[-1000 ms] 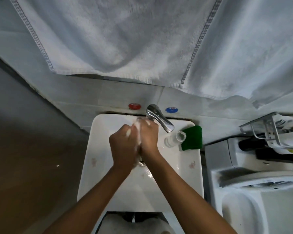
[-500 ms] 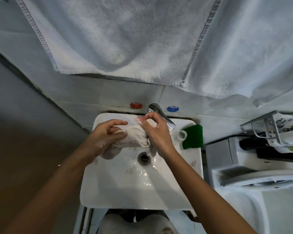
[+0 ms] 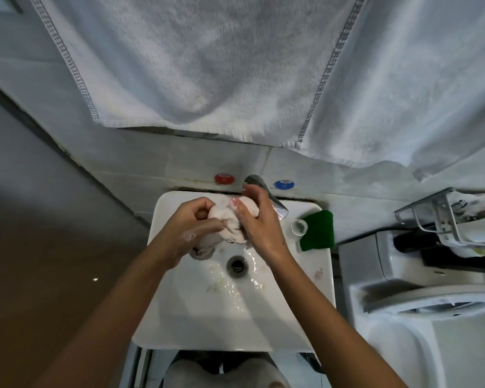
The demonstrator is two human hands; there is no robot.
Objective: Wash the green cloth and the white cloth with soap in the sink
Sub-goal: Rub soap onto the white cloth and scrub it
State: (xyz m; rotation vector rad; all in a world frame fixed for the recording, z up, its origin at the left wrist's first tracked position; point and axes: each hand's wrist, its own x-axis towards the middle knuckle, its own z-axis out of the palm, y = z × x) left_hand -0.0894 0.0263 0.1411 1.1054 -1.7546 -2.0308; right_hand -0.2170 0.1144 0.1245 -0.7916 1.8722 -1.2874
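- Your left hand [image 3: 192,229] and right hand [image 3: 259,224] both gripped the white cloth [image 3: 230,224], bunched between them above the sink [image 3: 179,317].
- The green cloth [image 3: 318,231] lay on the sink's right rim, beside your right hand, which was the nearer one; its long axis ran front to back.
- Count: one white cloth, one green cloth, one small bottle [image 3: 299,228].

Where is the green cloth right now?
The green cloth lies on the sink's right rim in the head view, beside a small clear cup, right of the tap.
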